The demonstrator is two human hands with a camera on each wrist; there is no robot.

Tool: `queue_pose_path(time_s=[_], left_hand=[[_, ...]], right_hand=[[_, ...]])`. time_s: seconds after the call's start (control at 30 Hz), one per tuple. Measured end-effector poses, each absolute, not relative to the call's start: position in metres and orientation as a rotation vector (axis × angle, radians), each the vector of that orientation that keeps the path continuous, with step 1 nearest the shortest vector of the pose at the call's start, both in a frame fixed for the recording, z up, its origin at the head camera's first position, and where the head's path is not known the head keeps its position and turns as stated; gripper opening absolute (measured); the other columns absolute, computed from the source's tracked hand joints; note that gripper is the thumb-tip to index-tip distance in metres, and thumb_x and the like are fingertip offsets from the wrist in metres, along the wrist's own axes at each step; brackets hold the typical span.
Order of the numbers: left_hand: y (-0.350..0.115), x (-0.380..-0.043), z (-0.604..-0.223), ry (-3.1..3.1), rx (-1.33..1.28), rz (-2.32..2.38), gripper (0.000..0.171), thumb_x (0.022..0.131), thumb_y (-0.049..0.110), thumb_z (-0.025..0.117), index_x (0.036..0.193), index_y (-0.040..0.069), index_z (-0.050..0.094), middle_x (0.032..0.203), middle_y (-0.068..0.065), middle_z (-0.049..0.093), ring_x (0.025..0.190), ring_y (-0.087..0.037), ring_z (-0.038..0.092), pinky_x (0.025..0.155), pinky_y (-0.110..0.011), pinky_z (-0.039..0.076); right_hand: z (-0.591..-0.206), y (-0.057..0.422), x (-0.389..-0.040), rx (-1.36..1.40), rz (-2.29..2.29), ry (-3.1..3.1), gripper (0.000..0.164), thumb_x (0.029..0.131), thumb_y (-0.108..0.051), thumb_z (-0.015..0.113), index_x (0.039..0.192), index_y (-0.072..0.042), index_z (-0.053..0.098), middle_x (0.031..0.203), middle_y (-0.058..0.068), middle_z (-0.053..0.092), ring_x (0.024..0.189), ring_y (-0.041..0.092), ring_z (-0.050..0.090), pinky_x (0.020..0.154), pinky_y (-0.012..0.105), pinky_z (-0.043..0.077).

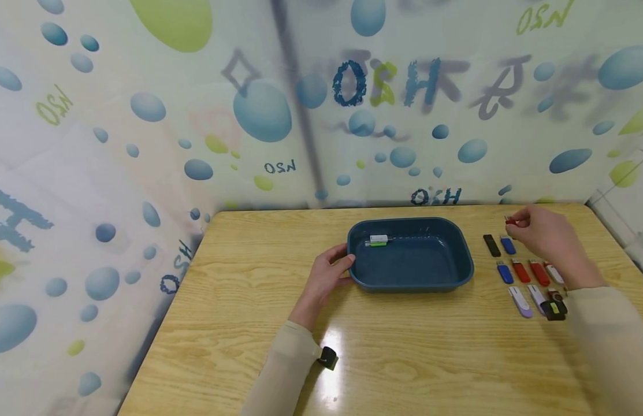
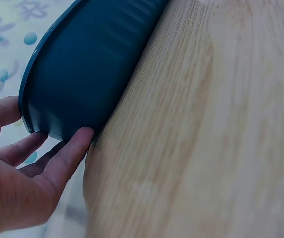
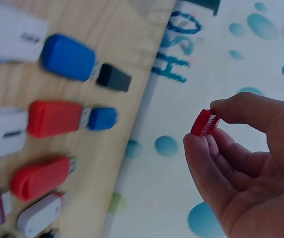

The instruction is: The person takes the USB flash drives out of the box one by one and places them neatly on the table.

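A dark blue plastic tray (image 1: 411,288) sits on the table with a white USB stick (image 1: 378,238) and a green USB stick (image 1: 375,244) inside, near its left end. My left hand (image 1: 329,274) holds the tray's left end, thumb at the rim and fingers against the outer wall. In the left wrist view the tray's side (image 2: 77,69) shows between thumb and fingers. Above the back right of the table, my right hand (image 1: 550,237) pinches a small red USB stick (image 3: 205,122) between thumb and index finger.
Several USB sticks lie in rows at the right of the wooden table (image 1: 222,300), among them a black one (image 1: 491,245), a blue one (image 1: 505,272), a red one (image 1: 520,270) and a white-and-purple one (image 1: 520,302). A patterned curtain (image 1: 311,144) hangs behind the table's back edge.
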State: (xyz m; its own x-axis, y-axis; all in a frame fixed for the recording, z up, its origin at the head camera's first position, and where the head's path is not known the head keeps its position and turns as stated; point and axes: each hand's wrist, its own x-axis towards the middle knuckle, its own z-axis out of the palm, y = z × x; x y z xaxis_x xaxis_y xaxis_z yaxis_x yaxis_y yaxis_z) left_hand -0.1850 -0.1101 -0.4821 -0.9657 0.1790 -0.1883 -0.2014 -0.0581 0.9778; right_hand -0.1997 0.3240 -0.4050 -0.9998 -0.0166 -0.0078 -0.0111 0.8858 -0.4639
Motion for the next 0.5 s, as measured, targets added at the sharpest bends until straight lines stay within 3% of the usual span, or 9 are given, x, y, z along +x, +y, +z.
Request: queue_pose_path(time_s=[0.3,0.5], left_hand=[[-0.11,-0.185,-0.482,1.95,-0.035,2.107,0.05,0.104,0.015,0.064,0.15,0.0,0.052,0.148,-0.022,0.051,0.121,-0.034,0.064,0.088,-0.045,0.062],[-0.11,-0.186,-0.482,1.961,-0.037,2.1,0.05,0.104,0.016,0.064,0.15,0.0,0.051,0.149,-0.022,0.051,0.12,-0.034,0.064,0.088,-0.044,0.062]], right_hand=[[-0.417,0.349,-0.204,0.009,-0.705,2.968,0.042,0.099,-0.018,0.062,0.117,0.02,0.06,0.103,0.032,0.068,0.08,0.037,0.065,0.064,0.045,0.053],[-0.424,0.36,-0.208,-0.004,-0.654,2.973,0.038,0.097,-0.017,0.065,0.109,0.018,0.063,0.09,0.026,0.068,0.073,0.032,0.06,0.059,0.038,0.049]])
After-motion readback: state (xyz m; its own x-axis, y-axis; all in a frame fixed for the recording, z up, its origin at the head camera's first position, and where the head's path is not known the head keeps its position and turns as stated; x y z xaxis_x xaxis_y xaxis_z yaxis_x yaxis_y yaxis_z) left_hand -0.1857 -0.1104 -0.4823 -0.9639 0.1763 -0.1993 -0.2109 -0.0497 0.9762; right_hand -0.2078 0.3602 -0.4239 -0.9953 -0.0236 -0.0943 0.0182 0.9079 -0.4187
